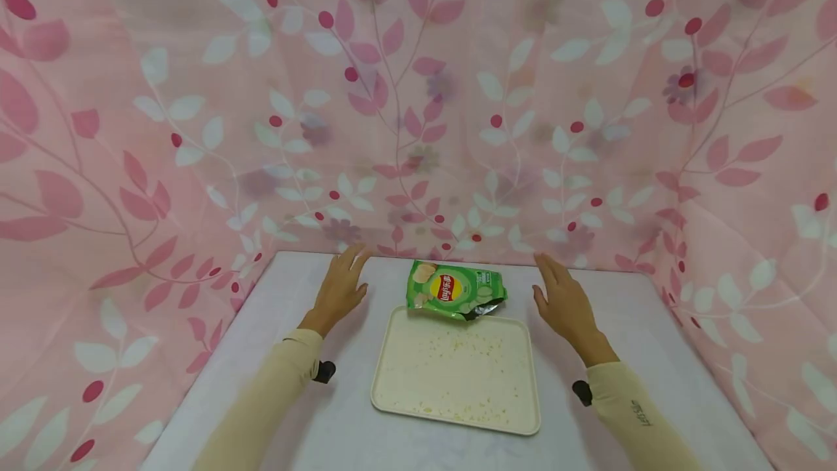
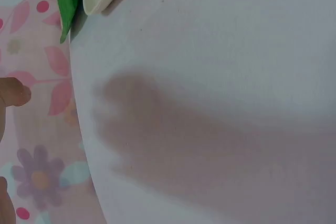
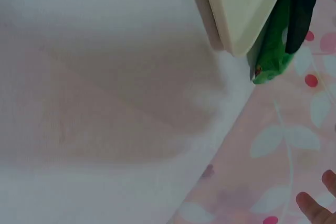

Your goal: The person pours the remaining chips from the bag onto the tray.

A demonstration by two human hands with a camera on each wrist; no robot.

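My left hand [image 1: 340, 289] hovers over the table to the left of a green Lay's chip bag [image 1: 471, 289], fingers relaxed and holding nothing. On the bag's other side my right hand [image 1: 564, 304] is likewise raised with extended fingers and no object in it. The bag lies on its side at the back, its torn silver-lined mouth facing front right, against the far edge of a cream tray [image 1: 418, 369]. Small yellow crumbs [image 1: 480, 409] are scattered over the tray. In the left wrist view only fingertips [image 2: 16, 92] show; the right wrist view catches a few fingertips [image 3: 312, 208].
A white cloth covers the table [image 1: 346, 420]. Pink curtains [image 1: 418, 93] with leaf and flower prints rise behind it and along both sides. A small black device [image 1: 325, 371] sits at the left wrist, another [image 1: 582, 392] at the right.
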